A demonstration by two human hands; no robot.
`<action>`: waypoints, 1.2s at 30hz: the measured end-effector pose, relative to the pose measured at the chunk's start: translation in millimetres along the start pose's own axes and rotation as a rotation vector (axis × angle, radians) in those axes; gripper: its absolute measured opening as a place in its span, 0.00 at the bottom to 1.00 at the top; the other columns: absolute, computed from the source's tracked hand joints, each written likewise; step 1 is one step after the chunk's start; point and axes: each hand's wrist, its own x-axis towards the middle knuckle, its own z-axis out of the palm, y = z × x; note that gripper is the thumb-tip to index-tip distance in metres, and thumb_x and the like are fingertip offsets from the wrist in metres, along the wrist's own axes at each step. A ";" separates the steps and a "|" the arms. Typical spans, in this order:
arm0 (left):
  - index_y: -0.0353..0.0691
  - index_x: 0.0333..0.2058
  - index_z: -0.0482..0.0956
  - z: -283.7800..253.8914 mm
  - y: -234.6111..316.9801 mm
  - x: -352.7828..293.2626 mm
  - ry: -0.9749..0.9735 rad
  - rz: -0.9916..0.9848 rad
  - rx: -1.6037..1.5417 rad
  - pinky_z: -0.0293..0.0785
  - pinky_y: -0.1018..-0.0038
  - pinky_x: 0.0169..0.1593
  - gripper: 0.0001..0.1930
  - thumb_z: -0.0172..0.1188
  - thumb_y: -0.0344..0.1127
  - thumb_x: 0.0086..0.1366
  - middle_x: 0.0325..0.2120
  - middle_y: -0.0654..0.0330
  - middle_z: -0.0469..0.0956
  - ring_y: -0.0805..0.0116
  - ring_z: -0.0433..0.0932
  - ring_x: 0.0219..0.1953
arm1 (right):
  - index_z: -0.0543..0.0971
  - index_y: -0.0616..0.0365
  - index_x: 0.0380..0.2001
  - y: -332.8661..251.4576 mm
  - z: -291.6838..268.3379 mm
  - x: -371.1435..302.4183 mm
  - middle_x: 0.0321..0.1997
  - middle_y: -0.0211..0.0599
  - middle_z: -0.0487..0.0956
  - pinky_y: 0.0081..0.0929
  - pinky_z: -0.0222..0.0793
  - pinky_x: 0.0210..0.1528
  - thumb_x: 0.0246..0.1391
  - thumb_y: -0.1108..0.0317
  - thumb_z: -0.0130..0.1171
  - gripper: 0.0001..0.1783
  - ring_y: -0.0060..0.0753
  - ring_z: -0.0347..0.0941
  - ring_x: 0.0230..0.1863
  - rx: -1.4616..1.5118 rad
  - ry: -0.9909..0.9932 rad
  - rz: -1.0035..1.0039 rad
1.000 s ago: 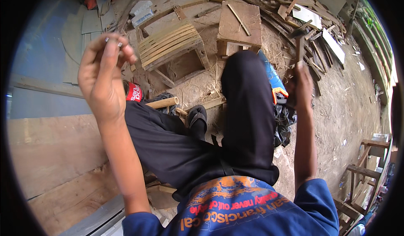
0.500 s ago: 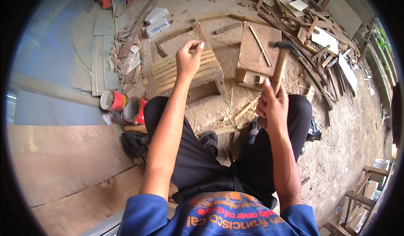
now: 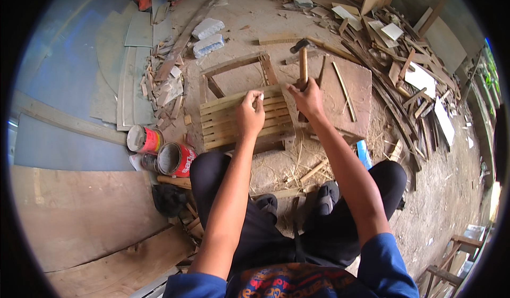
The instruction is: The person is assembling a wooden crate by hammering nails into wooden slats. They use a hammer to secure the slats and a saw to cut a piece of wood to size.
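My left hand is closed in a pinch over the slatted wooden frame. Whatever its fingertips hold, if anything, is too small to make out. Pale slats run side by side across the near part of the frame, and its far part is open between darker bars. Just to the right, my right hand is wrapped round the wooden handle of a hammer. The hammer stands nearly upright in view, its dark head at the far end.
Right of the frame is a wooden box with a thin strip on top. Two red paint cans stand by my left knee. Scrap wood is heaped at the far right. White blocks lie beyond the frame.
My right hand has swung the hammer left and away from my right knee, close to my left hand. My left hand has come down over the slats, still pinched. The view has shifted slightly.
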 end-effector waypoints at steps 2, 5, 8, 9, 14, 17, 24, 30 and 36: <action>0.37 0.42 0.80 -1.2 3.6 -0.6 -0.028 -0.064 0.039 0.76 0.73 0.44 0.08 0.59 0.36 0.72 0.40 0.53 0.87 0.65 0.86 0.42 | 0.75 0.66 0.40 -2.4 12.7 13.6 0.36 0.52 0.83 0.41 0.75 0.44 0.48 0.54 0.75 0.28 0.51 0.82 0.42 -0.039 -0.006 -0.084; 0.38 0.42 0.80 -0.1 6.3 0.1 -0.010 -0.026 0.010 0.79 0.64 0.45 0.06 0.60 0.33 0.71 0.38 0.50 0.85 0.52 0.85 0.46 | 0.75 0.66 0.38 -1.6 24.3 23.3 0.33 0.50 0.81 0.39 0.74 0.42 0.45 0.56 0.77 0.28 0.46 0.79 0.38 -0.091 -0.016 -0.131; 0.38 0.43 0.79 2.0 5.6 1.1 -0.003 -0.017 0.009 0.79 0.64 0.45 0.07 0.60 0.33 0.71 0.39 0.50 0.85 0.51 0.85 0.46 | 0.75 0.63 0.33 4.0 30.2 26.2 0.27 0.40 0.78 0.35 0.72 0.35 0.44 0.56 0.80 0.27 0.33 0.75 0.30 -0.084 0.022 -0.162; 0.37 0.43 0.79 2.4 5.1 1.5 -0.008 -0.031 0.010 0.79 0.64 0.45 0.07 0.59 0.33 0.71 0.39 0.50 0.85 0.51 0.85 0.46 | 0.75 0.64 0.34 5.9 31.5 27.3 0.27 0.40 0.79 0.35 0.72 0.35 0.43 0.57 0.80 0.27 0.33 0.75 0.31 -0.050 0.015 -0.138; 0.36 0.43 0.78 2.2 3.2 3.3 -0.001 0.029 0.020 0.79 0.65 0.45 0.06 0.58 0.32 0.71 0.39 0.50 0.85 0.53 0.85 0.46 | 0.77 0.69 0.45 12.5 36.1 36.3 0.39 0.54 0.84 0.40 0.76 0.47 0.42 0.59 0.79 0.32 0.51 0.82 0.44 0.065 0.012 -0.043; 0.35 0.43 0.78 1.6 3.4 3.6 -0.012 0.042 -0.001 0.79 0.66 0.46 0.06 0.58 0.31 0.71 0.39 0.50 0.85 0.54 0.85 0.46 | 0.77 0.70 0.46 15.9 38.2 39.6 0.39 0.52 0.84 0.38 0.77 0.47 0.42 0.60 0.79 0.33 0.48 0.83 0.43 0.128 -0.028 0.013; 0.34 0.44 0.78 -0.1 6.6 3.0 -0.043 -0.003 0.016 0.76 0.71 0.48 0.08 0.57 0.33 0.73 0.41 0.53 0.86 0.63 0.85 0.47 | 0.77 0.70 0.45 21.4 41.4 44.4 0.36 0.50 0.85 0.37 0.77 0.45 0.42 0.61 0.79 0.32 0.43 0.84 0.40 0.188 -0.075 0.078; 0.34 0.43 0.77 0.5 6.4 3.2 -0.064 0.004 0.006 0.75 0.72 0.49 0.08 0.56 0.33 0.73 0.43 0.53 0.86 0.64 0.85 0.47 | 0.78 0.70 0.44 18.1 39.7 42.9 0.36 0.51 0.85 0.37 0.77 0.45 0.41 0.61 0.80 0.31 0.45 0.84 0.39 0.189 -0.044 0.059; 0.34 0.44 0.77 0.7 3.4 4.0 -0.082 0.019 0.105 0.74 0.72 0.50 0.08 0.56 0.33 0.73 0.43 0.53 0.86 0.65 0.85 0.47 | 0.78 0.72 0.44 12.1 36.2 40.7 0.38 0.54 0.85 0.38 0.77 0.47 0.40 0.60 0.81 0.33 0.46 0.84 0.42 0.135 -0.018 0.033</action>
